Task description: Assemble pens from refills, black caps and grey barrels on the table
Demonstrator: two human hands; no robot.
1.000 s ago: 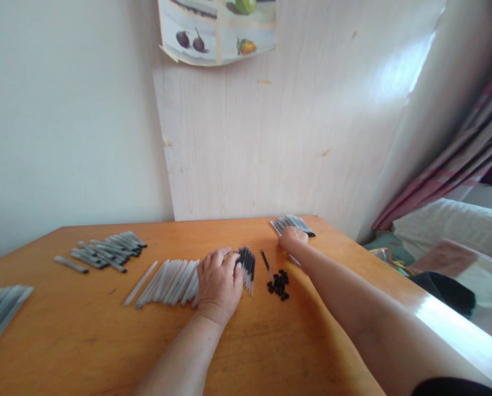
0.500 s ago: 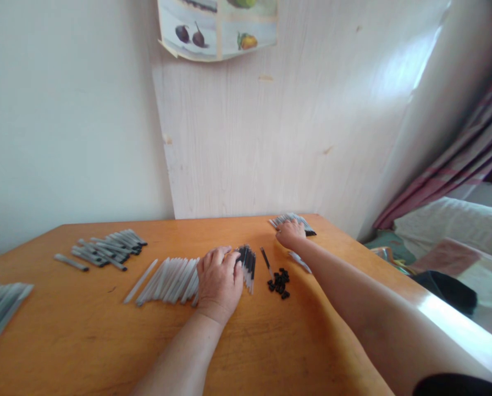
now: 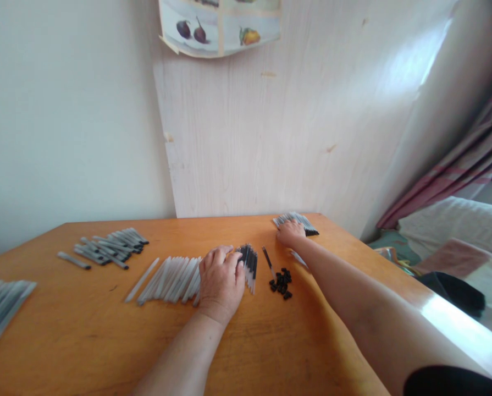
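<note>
the white tubes (image 3: 173, 280) look smooth plastic, the table (image 3: 89, 330) glossy wood.

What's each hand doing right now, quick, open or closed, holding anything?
Left hand: palm down by white tubes and dark refills; grip unclear.
Right hand: at the far bundle; fingertips unclear, grip can't be told.

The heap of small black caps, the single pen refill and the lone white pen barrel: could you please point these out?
Heap of small black caps (image 3: 281, 282), head view: middle of the heap.
Single pen refill (image 3: 268, 258), head view: its dark section.
Lone white pen barrel (image 3: 142, 280), head view: middle of its length.
</note>
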